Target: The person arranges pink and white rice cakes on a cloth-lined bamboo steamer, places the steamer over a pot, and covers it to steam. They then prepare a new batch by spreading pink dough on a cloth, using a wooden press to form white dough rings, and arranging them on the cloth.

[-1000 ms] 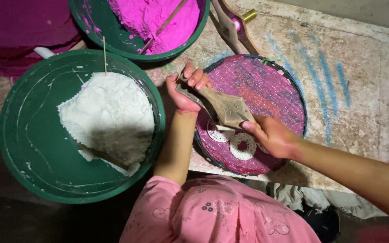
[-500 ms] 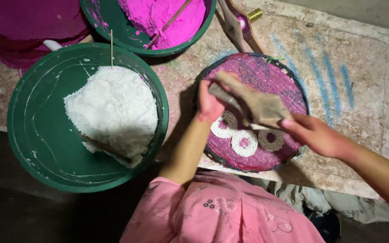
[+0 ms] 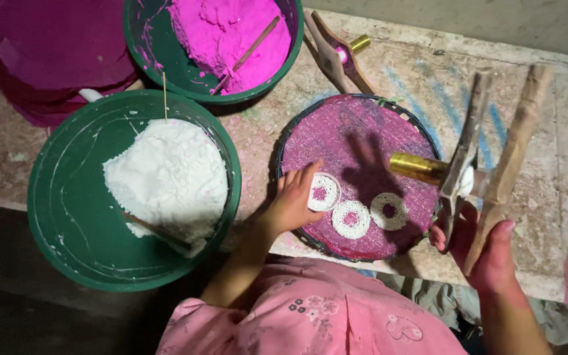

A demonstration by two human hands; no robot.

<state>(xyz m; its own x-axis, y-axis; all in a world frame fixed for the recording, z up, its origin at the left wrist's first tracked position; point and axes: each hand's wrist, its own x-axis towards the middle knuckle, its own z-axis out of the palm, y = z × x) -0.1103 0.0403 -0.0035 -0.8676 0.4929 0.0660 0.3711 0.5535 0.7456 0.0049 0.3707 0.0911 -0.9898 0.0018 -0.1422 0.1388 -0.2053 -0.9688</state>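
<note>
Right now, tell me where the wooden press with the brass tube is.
In the head view, at the right, the wooden press with the brass tube is held up in the right hand, beside the round purple woven tray.

Left hand [image 3: 294, 204] touches white ring [image 3: 324, 192] on purple woven tray [image 3: 363, 131]; right hand [image 3: 484, 253] grips wooden press [image 3: 488, 154].

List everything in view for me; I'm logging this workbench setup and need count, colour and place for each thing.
dough rings: three, white, on the tray's near side
round woven tray: one, purple, table centre
wooden press: one, brass barrel, right
second press: one, wooden, top
white dough bowl: one, green, left
pink dough bowl: one, green, top
table: one, pale, stained
left hand: touching the leftmost ring
right hand: gripping the press handles
</note>
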